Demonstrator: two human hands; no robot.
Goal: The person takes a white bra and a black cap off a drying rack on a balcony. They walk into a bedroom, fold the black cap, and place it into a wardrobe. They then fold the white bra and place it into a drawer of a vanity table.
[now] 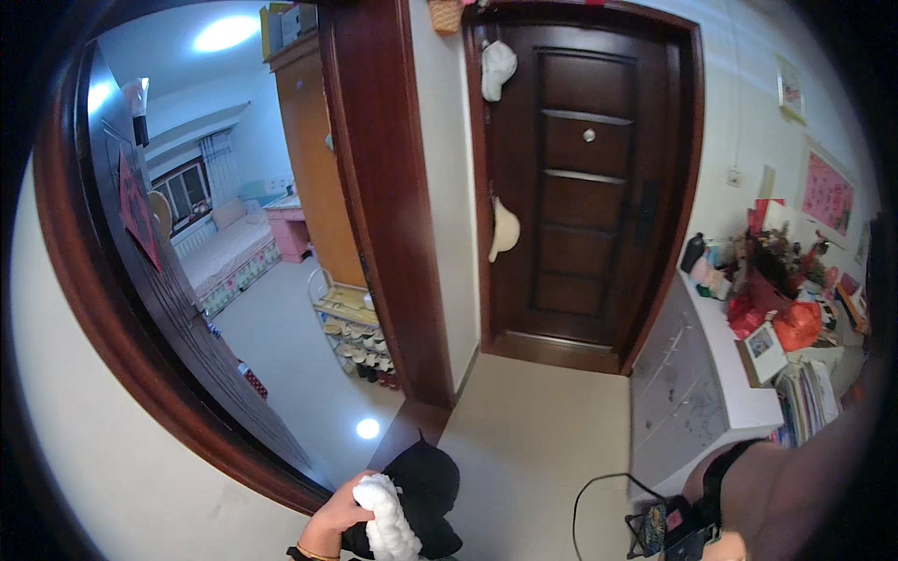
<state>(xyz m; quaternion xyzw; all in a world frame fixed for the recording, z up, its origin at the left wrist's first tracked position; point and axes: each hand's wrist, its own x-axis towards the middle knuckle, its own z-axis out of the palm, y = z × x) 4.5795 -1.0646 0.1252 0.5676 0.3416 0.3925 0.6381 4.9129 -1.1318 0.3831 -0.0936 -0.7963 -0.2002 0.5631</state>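
My left hand (344,508) is at the bottom, gripping a white fluffy piece of fabric (386,515). Black fabric headwear (426,480), seemingly a cap, hangs right beside it and partly behind it. Whether the same fingers also hold the black piece is hidden. A bracelet and a dark cuff show at that wrist. My right hand is out of view; only a blurred arm or shoulder (779,491) fills the lower right. Near it sit a small dark device (684,526) and a looping black cable (577,512).
A dark door (586,231) stands shut ahead, with a white cap (498,70) and a cream cap (505,228) hanging at its left edge. At right is a cabinet (733,410) crowded with bouquets and books. Leftward, an open doorway shows a shoe rack (351,329) and bed (228,256).
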